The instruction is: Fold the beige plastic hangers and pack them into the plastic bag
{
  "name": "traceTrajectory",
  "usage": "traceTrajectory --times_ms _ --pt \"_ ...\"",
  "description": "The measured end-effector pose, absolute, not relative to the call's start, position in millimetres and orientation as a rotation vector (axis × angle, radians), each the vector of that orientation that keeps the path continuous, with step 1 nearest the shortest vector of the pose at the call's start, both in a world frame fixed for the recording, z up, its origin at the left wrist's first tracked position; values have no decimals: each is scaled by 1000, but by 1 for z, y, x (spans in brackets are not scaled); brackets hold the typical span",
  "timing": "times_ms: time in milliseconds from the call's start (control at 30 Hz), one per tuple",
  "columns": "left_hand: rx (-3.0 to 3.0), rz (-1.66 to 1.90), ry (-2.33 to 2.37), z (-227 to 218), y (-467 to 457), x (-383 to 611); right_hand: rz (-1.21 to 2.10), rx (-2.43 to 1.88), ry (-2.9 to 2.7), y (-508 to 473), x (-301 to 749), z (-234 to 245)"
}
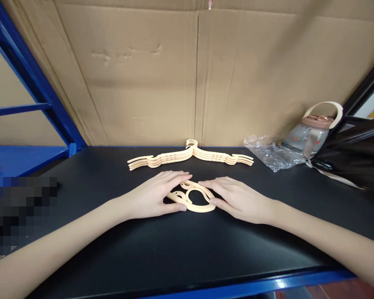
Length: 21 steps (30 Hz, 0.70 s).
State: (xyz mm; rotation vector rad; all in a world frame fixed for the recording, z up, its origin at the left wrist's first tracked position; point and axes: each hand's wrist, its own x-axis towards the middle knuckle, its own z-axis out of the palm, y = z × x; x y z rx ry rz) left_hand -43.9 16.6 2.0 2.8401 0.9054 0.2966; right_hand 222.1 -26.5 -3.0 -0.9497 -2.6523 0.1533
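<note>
Cream folded hanger [200, 208]: lies flat on the black tabletop [162, 253], near its middle, with both curved arms swung toward the left and the hook curling inside the loop.

As for containers, at the far right, a clear bottle [294, 137] with a pinkish lid [318, 121] and a pale carrying handle [338, 110]. Shows small orange marks on its side; impossible to tell whether liquid is inside. Beside it, a crumpled clear plastic bag [264, 151], with contents too unclear to make out. From the bottle, a pale strap [336, 176] trailing over the tabletop.

Between the left hand [156, 193] and the right hand [239, 199], the folded hanger, touched by both. On the left, gripping the ends of the arms, fingers over the top, thumb against the near edge. On the right, pinching the rounded end, fingertips on the far edge, thumb on the near side. Beyond the hands, a stack of opened hangers [176, 157], hooks pointing toward the cardboard [137, 91].
</note>
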Motion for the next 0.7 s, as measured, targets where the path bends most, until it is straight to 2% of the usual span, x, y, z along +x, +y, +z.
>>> traceTrajectory --times_ms 433,700 --pt "2877 274 973 15 20 -48 142 -978 -2619 -28 222 -8" --pt "2812 335 797 12 14 -41 203 -958 -2602 -26 220 -10"
